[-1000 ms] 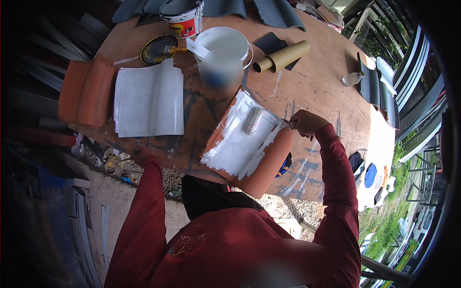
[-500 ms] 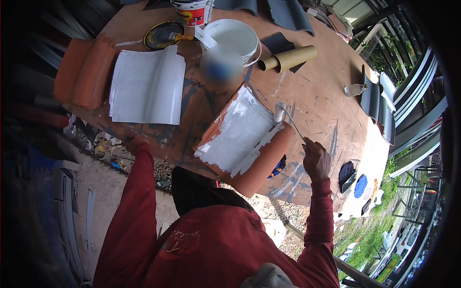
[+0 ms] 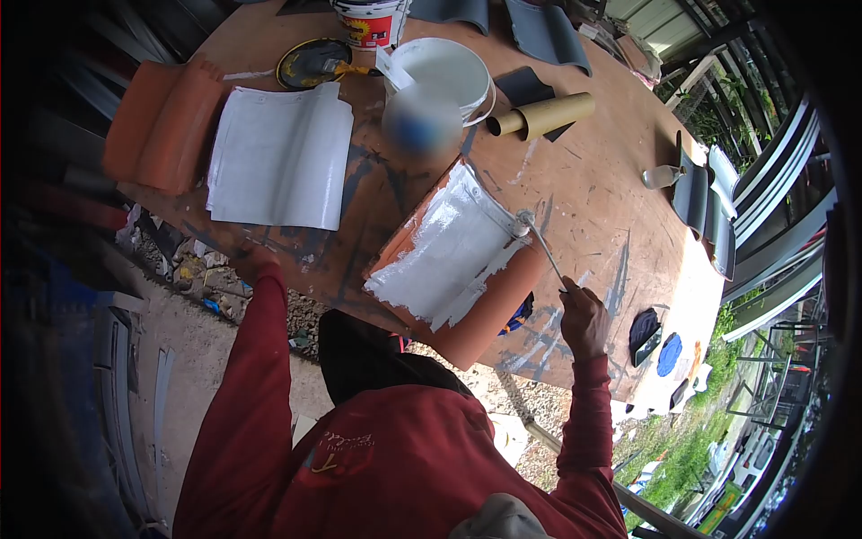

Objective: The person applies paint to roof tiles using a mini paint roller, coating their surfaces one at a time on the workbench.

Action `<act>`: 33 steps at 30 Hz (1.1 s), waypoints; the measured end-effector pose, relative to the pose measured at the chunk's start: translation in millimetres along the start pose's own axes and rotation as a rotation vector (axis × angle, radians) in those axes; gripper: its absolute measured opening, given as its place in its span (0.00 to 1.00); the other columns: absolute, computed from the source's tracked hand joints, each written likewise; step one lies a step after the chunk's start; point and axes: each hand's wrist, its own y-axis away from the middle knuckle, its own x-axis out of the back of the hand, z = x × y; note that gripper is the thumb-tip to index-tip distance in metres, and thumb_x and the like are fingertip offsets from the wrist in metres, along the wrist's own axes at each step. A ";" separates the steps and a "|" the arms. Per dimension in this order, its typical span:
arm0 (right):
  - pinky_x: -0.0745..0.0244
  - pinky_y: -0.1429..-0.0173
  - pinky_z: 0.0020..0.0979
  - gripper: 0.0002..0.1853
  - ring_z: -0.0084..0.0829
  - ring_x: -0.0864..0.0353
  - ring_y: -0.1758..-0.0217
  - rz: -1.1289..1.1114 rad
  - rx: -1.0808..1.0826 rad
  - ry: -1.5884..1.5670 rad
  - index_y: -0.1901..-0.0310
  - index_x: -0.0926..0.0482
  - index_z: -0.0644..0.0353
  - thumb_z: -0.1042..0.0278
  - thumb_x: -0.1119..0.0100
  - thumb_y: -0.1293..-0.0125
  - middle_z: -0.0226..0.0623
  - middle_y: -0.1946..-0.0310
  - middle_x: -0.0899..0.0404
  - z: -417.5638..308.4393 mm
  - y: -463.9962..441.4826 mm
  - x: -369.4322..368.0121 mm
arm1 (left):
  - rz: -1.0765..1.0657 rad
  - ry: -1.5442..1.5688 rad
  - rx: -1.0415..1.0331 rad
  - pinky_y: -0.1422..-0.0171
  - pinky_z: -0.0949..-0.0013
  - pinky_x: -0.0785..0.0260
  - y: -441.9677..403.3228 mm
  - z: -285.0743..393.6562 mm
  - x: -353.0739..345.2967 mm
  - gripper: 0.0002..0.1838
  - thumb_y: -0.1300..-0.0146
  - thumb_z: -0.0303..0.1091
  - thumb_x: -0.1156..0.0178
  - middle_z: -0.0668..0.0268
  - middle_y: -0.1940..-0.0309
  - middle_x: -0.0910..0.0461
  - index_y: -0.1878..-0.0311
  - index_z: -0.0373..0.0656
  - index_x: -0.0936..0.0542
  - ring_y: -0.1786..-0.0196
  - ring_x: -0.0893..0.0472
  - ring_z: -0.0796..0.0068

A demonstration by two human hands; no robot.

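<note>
My right hand (image 3: 584, 319) is closed around the handle of a small paint roller (image 3: 523, 225). The roller head touches the upper right side of a terracotta roof tile (image 3: 489, 310), which is partly coated in wet white paint (image 3: 440, 247). Bare orange clay shows along the tile's curved right side and its left edge. My left hand (image 3: 258, 259) rests at the near edge of the table, below a fully white tile (image 3: 278, 162); its fingers are too dark to make out. A white bucket (image 3: 480, 67) with pale paint inside stands beyond the tiles, partly behind a blurred patch.
Unpainted orange tiles (image 3: 162, 126) lie at the left of the wooden table (image 3: 611, 171). A black lid with a brush (image 3: 310, 65), a labelled paint tub (image 3: 373, 27), a brown tube (image 3: 561, 115) and a glass jar (image 3: 662, 176) are also there. Grey tiles (image 3: 548, 34) lie at the back.
The roller has moved slightly down the tile's upper right side, towards me. My right hand has come a little closer with it. My left hand stays at the table edge.
</note>
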 end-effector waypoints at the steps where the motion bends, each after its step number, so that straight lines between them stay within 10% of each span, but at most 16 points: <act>1: 0.22 0.63 0.43 0.14 0.47 0.14 0.66 0.009 -0.015 -0.106 0.49 0.13 0.55 0.71 0.40 0.35 0.46 0.68 0.15 -3.9 -2.2 -7.1 | 0.003 -0.018 -0.004 0.46 0.42 0.22 -1.1 -0.4 0.1 0.33 0.31 0.55 0.52 0.38 0.51 0.19 0.40 0.30 0.32 0.50 0.17 0.38; 12: 0.22 0.56 0.30 0.17 0.29 0.14 0.64 0.136 -0.139 -0.621 0.44 0.16 0.65 0.70 0.36 0.33 0.52 0.64 0.13 -69.5 -35.0 -112.0 | -0.033 0.001 -0.005 0.46 0.44 0.22 -1.1 0.6 1.2 0.32 0.32 0.54 0.52 0.39 0.50 0.19 0.41 0.30 0.33 0.50 0.17 0.39; 20: 0.20 0.53 0.35 0.17 0.39 0.12 0.64 0.209 -0.292 -0.698 0.45 0.16 0.66 0.68 0.36 0.34 0.55 0.61 0.13 -102.7 -47.6 -118.3 | -0.053 0.023 0.036 0.44 0.43 0.21 5.2 9.8 8.4 0.33 0.31 0.55 0.53 0.37 0.49 0.20 0.39 0.30 0.33 0.47 0.17 0.39; 28: 0.32 0.77 0.23 0.19 0.17 0.31 0.80 -0.084 -0.550 -1.278 0.38 0.22 0.68 0.68 0.42 0.26 0.25 0.78 0.29 -111.4 -47.0 -103.3 | -0.063 -0.006 0.050 0.44 0.43 0.22 7.4 9.0 8.5 0.35 0.30 0.56 0.55 0.37 0.48 0.20 0.39 0.29 0.33 0.48 0.17 0.38; 33: 0.31 0.77 0.24 0.18 0.17 0.31 0.80 -0.015 -0.554 -1.498 0.40 0.22 0.68 0.67 0.42 0.26 0.26 0.76 0.28 -113.3 -40.9 -106.4 | -0.051 0.042 0.050 0.44 0.43 0.22 7.5 9.4 9.2 0.35 0.30 0.57 0.55 0.37 0.47 0.20 0.39 0.28 0.32 0.47 0.17 0.37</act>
